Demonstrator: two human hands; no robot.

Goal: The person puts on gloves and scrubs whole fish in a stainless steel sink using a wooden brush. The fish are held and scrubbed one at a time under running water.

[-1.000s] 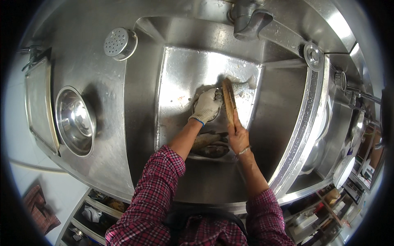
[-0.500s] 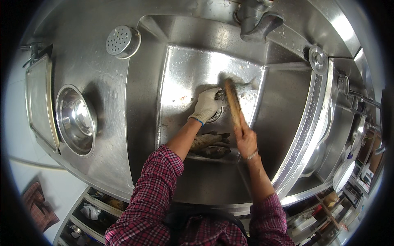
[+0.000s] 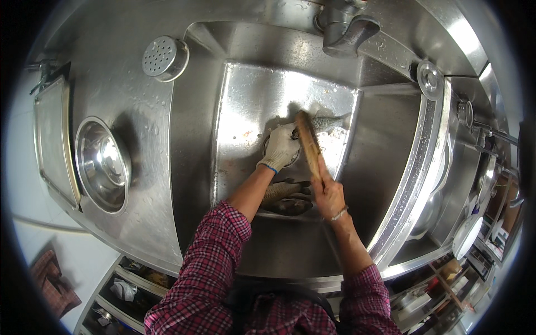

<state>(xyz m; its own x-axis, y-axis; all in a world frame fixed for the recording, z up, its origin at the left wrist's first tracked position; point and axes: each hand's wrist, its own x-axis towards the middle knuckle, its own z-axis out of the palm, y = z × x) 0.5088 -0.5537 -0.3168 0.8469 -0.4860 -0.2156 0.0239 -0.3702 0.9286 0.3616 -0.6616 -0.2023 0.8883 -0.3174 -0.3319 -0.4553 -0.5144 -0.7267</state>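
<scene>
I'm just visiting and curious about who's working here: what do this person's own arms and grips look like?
Both arms wear pink, dark and white checked sleeves, ending short of the wrists. The left grip is covered by a whitish fabric glove with blue trim at its cuff. The right grip is bare, with a thin, pale band around its wrist.

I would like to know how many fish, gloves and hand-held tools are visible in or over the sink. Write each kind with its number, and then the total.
Fish: 3
White glove: 1
Long wooden tool: 1
Total: 5
</scene>
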